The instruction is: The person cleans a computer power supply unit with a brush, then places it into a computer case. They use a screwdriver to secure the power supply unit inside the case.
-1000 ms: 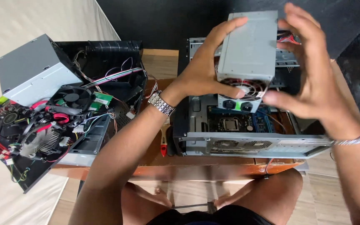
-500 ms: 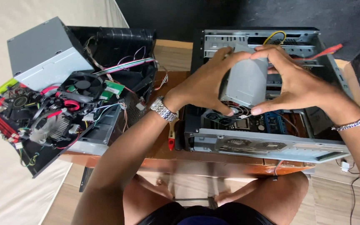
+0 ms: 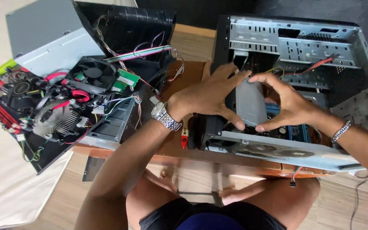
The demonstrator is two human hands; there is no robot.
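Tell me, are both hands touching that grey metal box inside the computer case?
Touching. The head view shows the left hand and right hand with fingers pressed on the grey box.

- the left hand [image 3: 207,96] has bare fingers with no rings on them.
- a shiny silver watch [image 3: 165,116] with a metal link band goes around the left wrist.
- the right hand [image 3: 287,102] is bare too.
- a thin silver chain bracelet [image 3: 340,131] goes around the right wrist.
- both arms have no sleeves on them.
- dark blue shorts [image 3: 211,218] show at the bottom, and the knees are bare.
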